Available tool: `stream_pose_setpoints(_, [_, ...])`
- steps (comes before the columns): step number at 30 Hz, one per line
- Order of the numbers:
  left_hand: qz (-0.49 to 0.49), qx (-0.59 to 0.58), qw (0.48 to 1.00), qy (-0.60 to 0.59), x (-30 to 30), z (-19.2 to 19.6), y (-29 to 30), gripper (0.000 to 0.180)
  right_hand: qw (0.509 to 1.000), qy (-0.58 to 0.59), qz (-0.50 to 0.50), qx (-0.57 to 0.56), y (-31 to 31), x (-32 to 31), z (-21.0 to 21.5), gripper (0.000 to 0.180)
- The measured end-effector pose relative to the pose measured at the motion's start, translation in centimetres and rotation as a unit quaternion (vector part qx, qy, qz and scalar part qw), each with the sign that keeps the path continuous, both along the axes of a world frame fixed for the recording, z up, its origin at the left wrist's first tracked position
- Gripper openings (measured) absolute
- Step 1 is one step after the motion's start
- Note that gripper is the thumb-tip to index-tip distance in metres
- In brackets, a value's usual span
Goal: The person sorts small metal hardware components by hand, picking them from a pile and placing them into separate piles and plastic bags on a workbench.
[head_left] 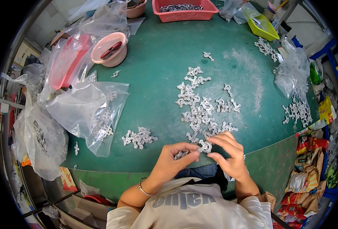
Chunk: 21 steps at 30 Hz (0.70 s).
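Observation:
Close to the table's front edge, a small silvery metal casting (204,147) with a ring-like curve is held up between my two hands. My left hand (172,156) pinches one side of it with thumb and forefinger, and more metal pieces (181,154) sit inside its curled fingers. On the other side, the thumb and fingertips of my right hand (230,152) close around the casting. Just beyond my hands spreads a loose heap of similar castings (203,110). A smaller pile of castings (139,137) lies left of my left hand.
Clear plastic bags (88,110) of parts crowd the green table's (157,57) left side, beside a pink bowl (117,60) holding a red-handled tool. A red tray (186,16) of parts and a yellow-green basket (262,28) stand far back. More castings (298,112) lie right, near a bag (291,72).

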<state>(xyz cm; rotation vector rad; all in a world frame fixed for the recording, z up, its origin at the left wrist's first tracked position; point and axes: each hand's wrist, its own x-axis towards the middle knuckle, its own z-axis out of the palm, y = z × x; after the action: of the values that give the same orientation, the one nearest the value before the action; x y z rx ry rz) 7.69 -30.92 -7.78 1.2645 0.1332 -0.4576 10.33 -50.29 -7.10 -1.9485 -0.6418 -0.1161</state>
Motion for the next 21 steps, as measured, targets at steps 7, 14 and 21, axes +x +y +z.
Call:
stream_pose_setpoints(7, [-0.027, 0.024, 0.999, 0.007, -0.1, 1.0, 0.3, 0.021, 0.998, 0.040, 0.015, 0.053, -0.1, -0.1, 0.2, 0.031])
stream_pose_setpoints(14, [-0.039, 0.008, 0.999, -0.023, -0.2, 1.3, 0.3, 0.021, 0.995, 0.023, 0.014, 0.091, -0.2, -0.3, -0.3, 0.026])
stream_pose_setpoints(21, [0.098, 0.238, 0.956, -0.143, -0.1, 0.2, 2.8, 0.010, 0.989, 0.021, -0.149, 0.005, -1.8, 0.6, -1.1, 0.027])
